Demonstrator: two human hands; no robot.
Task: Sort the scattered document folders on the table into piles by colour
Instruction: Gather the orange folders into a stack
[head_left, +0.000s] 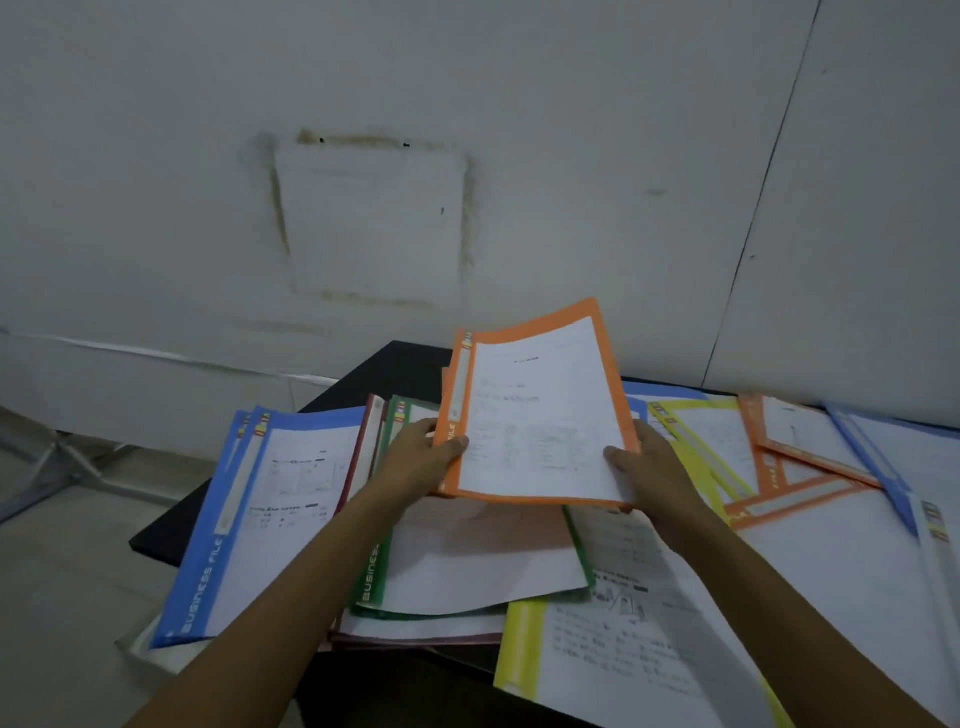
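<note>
The orange folder (535, 405) looks like thin, glossy plastic over white printed paper — the blue folder (249, 519) at the tabletop's (395, 364) left edge likewise; the tabletop is dark and matt, the wall (363, 156) rough and stained.

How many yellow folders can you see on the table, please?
2. The near yellow folder lies front right, nearest the camera; the far yellow folder lies just beyond the right hand, partly covered. More may be hidden underneath.

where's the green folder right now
Head view, left of centre: the green folder lies flat, right of the blue folder and below the held orange folder.
</note>
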